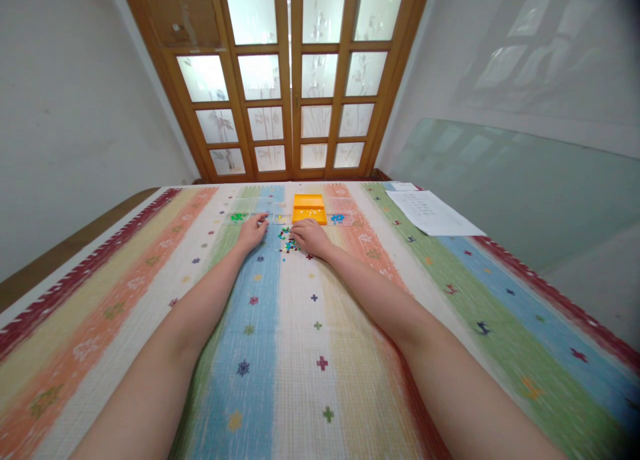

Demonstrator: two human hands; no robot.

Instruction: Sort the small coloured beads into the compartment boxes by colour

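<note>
Hands: left hand (254, 232) and right hand (309, 237) apart; any pinch, cannot tell.
Mixed beads (290, 246): right hand's eight o'clock, presumably for reach.
Green beads (237, 217), blue beads (338, 218): ten, two o'clock, apparently colour-separated.
Orange box (309, 207): twelve o'clock, open, likely for access.

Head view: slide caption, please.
Left hand and right hand flank small colored pieces on striped cloth, near an open orange box.

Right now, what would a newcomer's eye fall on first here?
A newcomer would probably notice the open orange box first, just beyond the right hand. Next come the loose, many-coloured pieces on the striped tablecloth beside that hand. Bright glass doors stand in the background.
</note>
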